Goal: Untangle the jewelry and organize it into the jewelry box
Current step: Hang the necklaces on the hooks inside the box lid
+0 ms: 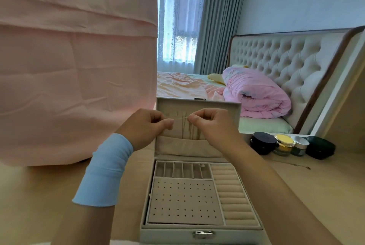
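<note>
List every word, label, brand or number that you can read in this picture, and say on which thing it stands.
No text can be read anywhere.
Black jar: any mark on its lid is too blurred to read.
Yellow-lidded jar, silver-lidded jar, dark green case: no label shows.
Clasp of the jewelry box: plain metal.

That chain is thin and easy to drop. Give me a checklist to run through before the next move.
1. Both ends held: ok. The left hand and right hand each pinch the chain, taut between them.
2. Chain free of knots: cannot tell, it is too thin to see.
3. Jewelry box open: ok, its lid stands upright.
4. Free slot: ok, the left divider slots look empty.
5. Clear of the hanging necklaces in the lid: cannot tell, the chain is held in front of them.
6. All jewelry gathered: not ok, a thin piece lies on the table.
</note>
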A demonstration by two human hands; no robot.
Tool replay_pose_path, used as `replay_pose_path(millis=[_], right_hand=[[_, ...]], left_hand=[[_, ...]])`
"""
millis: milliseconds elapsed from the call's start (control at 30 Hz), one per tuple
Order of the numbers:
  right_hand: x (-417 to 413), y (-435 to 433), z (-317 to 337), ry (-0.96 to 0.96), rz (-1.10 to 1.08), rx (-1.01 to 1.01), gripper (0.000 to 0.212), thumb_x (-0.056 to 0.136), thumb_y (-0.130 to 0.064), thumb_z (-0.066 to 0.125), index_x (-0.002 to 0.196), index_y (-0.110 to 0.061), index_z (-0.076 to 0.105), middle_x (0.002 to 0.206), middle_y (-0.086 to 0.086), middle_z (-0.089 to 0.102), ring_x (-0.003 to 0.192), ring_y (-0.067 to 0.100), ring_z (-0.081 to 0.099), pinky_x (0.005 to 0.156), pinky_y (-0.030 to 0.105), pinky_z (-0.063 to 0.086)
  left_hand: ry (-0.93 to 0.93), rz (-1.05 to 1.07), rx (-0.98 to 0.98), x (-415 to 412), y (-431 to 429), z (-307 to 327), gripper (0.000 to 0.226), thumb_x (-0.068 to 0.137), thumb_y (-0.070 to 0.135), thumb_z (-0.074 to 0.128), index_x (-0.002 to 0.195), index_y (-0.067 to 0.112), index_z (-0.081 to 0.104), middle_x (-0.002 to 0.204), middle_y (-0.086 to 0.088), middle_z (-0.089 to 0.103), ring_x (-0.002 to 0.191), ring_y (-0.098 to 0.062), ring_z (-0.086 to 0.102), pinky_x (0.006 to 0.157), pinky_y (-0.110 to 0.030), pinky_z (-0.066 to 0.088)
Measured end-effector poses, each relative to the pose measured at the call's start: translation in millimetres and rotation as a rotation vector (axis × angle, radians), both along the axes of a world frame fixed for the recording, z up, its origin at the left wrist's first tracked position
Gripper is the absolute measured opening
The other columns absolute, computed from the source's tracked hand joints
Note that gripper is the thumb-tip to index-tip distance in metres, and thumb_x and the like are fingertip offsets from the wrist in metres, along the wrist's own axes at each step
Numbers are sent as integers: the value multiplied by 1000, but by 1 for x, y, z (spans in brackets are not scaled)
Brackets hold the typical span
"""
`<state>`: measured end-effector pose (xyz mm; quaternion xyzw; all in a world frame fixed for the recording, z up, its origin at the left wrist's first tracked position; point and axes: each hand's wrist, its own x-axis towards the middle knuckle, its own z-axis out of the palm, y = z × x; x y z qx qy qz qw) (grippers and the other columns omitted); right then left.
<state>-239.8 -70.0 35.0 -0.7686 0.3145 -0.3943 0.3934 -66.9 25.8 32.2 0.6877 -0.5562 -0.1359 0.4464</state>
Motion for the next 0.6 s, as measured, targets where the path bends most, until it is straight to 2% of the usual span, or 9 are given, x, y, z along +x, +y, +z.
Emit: replay_pose_path(millis=[67, 133, 267, 333, 467, 600], right_hand=[[13, -3, -5, 1, -63, -31, 14, 88, -28, 76, 74, -26, 76, 64, -13, 69, 59, -5, 59, 63, 19, 45], [24, -4, -9, -27, -113, -48, 15, 85, -29, 79, 70, -27, 74, 63, -14, 69, 59, -6, 60, 62, 16, 44], [45, -8, -14, -81, -228, -88, 18, 81, -29, 81, 66, -29, 72, 63, -15, 68, 61, -4, 62, 58, 11, 43], [55, -9, -16, -116, -279, -87, 18, 80, -27, 82, 65, -29, 71, 62, -16, 67, 61, -3, 62, 59, 12, 43], [68, -12, -18, -167, -370, -90, 16, 79, -24, 81, 66, -26, 72, 59, -18, 64, 59, -12, 58, 54, 4, 37], [73, -14, -21, -165, -425, -79, 17, 78, -24, 79, 63, -26, 70, 58, -18, 63, 59, -14, 57, 54, 3, 36]], left_hand=[[-36, 97, -35, 5, -3, -5, 27, 92, 33, 62, 69, 22, 71, 54, 11, 55, 47, 0, 46, 55, -21, 36], [-28, 179, -70, 6, -7, -10, 28, 91, 34, 62, 69, 19, 71, 54, 11, 56, 52, -2, 49, 58, -24, 38], [46, 337, -143, 4, -19, -21, 34, 88, 39, 63, 67, 13, 71, 63, -4, 66, 70, -21, 61, 68, -30, 46], [92, 389, -155, 3, -24, -25, 38, 87, 41, 63, 64, 11, 70, 62, -7, 66, 71, -24, 62, 68, -31, 47], [150, 424, -163, 2, -29, -30, 43, 87, 41, 64, 62, 7, 69, 65, -12, 67, 70, -26, 61, 61, -22, 43], [167, 439, -152, 0, -34, -34, 45, 86, 42, 63, 66, 3, 70, 67, -16, 66, 72, -28, 61, 63, -26, 44]])
